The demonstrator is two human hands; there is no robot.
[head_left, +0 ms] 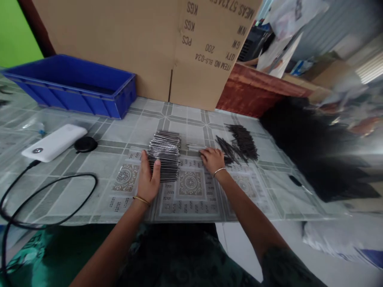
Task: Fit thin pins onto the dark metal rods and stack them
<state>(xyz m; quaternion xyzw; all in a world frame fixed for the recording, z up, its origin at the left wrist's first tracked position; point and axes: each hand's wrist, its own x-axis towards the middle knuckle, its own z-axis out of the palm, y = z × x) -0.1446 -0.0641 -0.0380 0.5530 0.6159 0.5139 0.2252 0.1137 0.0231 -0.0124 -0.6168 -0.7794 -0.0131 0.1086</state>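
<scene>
Pins sit in a tidy, packed stack at the middle of the table, their lengths running left to right, row upon row from far to near. Your left hand lies flat against the stack's left edge, fingers out straight and thumb up, open and gripping nothing, just steadying the ends. Your right hand rests palm down just right of the stack, fingers spread over a small bunch of the same thin pieces; whether any are pinched beneath the fingers I cannot tell.

Further right, a loose pile of dark pins lies scattered at odd angles, well short of neat. So, judging by how things lie: a good share is already lined up in the stack, a few more sit under your right hand, and that loose pile on the right is what remains unsorted. The stack looks the larger of the two heaps, so I'd call it more than half done.

Around you: a blue bin far left, a big carton standing behind the work, a white power bank with its black cable looping near left, and a small black disc beside it.
</scene>
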